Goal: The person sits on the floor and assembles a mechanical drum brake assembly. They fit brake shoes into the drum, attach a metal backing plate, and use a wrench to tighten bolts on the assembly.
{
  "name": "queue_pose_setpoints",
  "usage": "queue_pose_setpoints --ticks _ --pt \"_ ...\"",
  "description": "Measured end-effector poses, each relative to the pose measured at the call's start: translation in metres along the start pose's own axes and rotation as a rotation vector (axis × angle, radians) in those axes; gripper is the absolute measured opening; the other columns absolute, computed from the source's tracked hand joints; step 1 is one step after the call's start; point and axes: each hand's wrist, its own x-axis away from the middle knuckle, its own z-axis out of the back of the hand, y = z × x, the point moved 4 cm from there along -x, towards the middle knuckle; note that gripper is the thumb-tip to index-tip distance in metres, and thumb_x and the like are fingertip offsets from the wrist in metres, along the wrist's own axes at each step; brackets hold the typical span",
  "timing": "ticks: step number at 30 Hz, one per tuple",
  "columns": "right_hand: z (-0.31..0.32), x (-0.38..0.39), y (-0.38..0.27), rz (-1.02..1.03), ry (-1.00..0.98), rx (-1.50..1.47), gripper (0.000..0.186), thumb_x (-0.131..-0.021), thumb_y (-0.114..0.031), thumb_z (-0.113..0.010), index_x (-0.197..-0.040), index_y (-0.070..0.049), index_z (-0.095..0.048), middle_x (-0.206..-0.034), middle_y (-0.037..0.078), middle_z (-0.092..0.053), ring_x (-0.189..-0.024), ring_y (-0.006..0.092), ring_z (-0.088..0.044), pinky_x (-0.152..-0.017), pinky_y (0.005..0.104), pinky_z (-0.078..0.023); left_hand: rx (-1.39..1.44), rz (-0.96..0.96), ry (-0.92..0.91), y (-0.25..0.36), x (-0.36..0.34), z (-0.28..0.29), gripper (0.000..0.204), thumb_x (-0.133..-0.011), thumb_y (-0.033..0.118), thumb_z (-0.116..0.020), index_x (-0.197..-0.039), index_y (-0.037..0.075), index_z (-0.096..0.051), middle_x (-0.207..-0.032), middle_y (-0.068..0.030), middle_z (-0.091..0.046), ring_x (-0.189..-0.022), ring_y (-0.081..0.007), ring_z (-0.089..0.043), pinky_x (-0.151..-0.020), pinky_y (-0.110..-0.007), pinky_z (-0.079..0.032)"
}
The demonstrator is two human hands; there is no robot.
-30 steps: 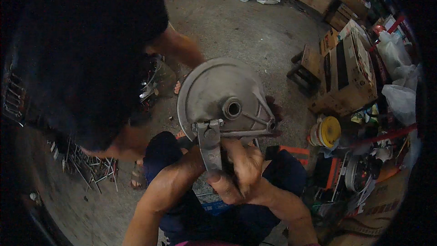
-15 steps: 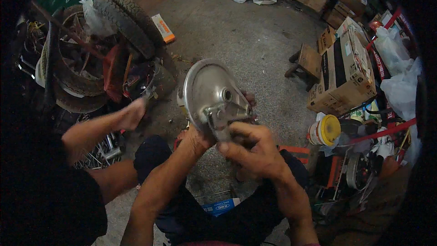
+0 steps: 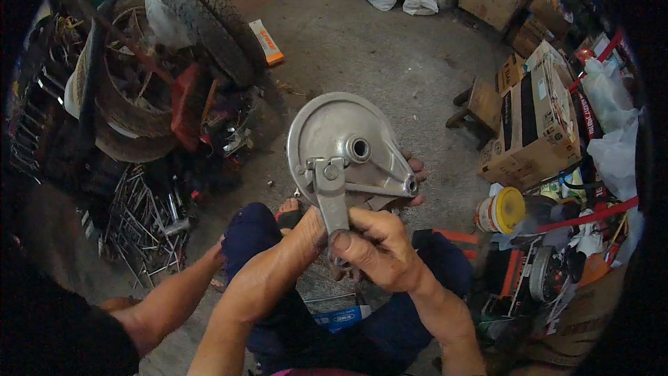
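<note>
A round silver metal plate [image 3: 327, 125], with a central hole, a triangular cast arm and a flat lever [image 3: 328, 191], is held up over my knees. My left hand [image 3: 309, 233] supports it from behind, mostly hidden, with fingertips showing past its right edge. My right hand [image 3: 379, 251] grips the lever's lower end between thumb and curled fingers.
Another person's arm [image 3: 167, 310] reaches in at lower left. Tyres and wheels [image 3: 216, 31] and a heap of metal tools [image 3: 146, 230] lie left. Cardboard boxes [image 3: 529, 136], a small wooden stool [image 3: 480, 104] and a yellow-lidded bucket [image 3: 504, 210] line the right; a blue box [image 3: 337, 319] lies below.
The other person has moved down and left, uncovering the tyres and tools. The plate tipped sideways half a second ago and now faces me again, with my right hand still on the lever.
</note>
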Motion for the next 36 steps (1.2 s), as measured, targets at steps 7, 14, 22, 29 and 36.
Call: queue_pose_setpoints --ticks 7,14,22,29,36 --pt "0.009 0.0 -0.002 0.057 0.107 0.059 0.029 -0.092 -0.027 -0.061 -0.099 0.001 -0.061 -0.073 0.002 -0.061 -0.067 0.0069 -0.056 -0.058 0.0234 -0.044 -0.291 -0.114 0.122 0.009 0.007 0.0 0.059 -0.09 0.039 -0.055 -0.131 -0.001 -0.043 -0.13 -0.0234 -0.049 -0.12 -0.0359 -0.05 -0.104 -0.055 -0.04" --pt "0.038 0.003 -0.006 0.012 0.325 0.38 0.032 -0.091 -0.028 -0.05 -0.091 0.001 -0.062 -0.063 0.009 -0.059 -0.058 0.0146 -0.057 -0.054 0.0298 -0.043 -0.421 -0.337 0.164 0.031 0.017 0.02 0.049 -0.088 0.03 -0.059 -0.127 0.002 -0.049 -0.12 -0.0172 -0.059 -0.109 -0.0294 -0.059 -0.093 -0.045 -0.051" --pt "0.067 0.0 0.028 -0.072 0.506 0.382 0.046 -0.094 -0.039 -0.04 -0.082 0.001 -0.06 -0.062 0.01 -0.06 -0.051 0.0136 -0.053 -0.05 0.0269 -0.042 -0.807 -0.554 0.843 0.047 0.033 0.016 0.028 -0.093 0.025 -0.054 -0.111 0.004 -0.06 -0.096 -0.0085 -0.067 -0.083 -0.0188 -0.067 -0.068 -0.033 -0.055" --pt "0.056 -0.001 0.034 -0.173 0.601 0.165 0.049 -0.095 -0.041 -0.04 -0.076 0.001 -0.058 -0.054 0.01 -0.054 -0.043 0.0147 -0.048 -0.044 0.0267 -0.041 -0.76 -0.307 1.1 0.045 0.04 0.025 0.034 -0.093 0.036 -0.047 -0.103 0.01 -0.065 -0.091 -0.0069 -0.069 -0.077 -0.0194 -0.065 -0.069 -0.039 -0.053" --pt "0.056 -0.009 0.039 -0.173 0.588 0.166 0.048 -0.094 -0.038 -0.042 -0.066 -0.001 -0.053 -0.049 0.009 -0.049 -0.038 0.0143 -0.043 -0.036 0.0268 -0.035 -0.592 -0.117 0.979 0.023 0.049 0.015 0.04 -0.097 0.037 -0.036 -0.114 0.01 -0.059 -0.101 -0.009 -0.066 -0.091 -0.0229 -0.062 -0.073 -0.042 -0.046"
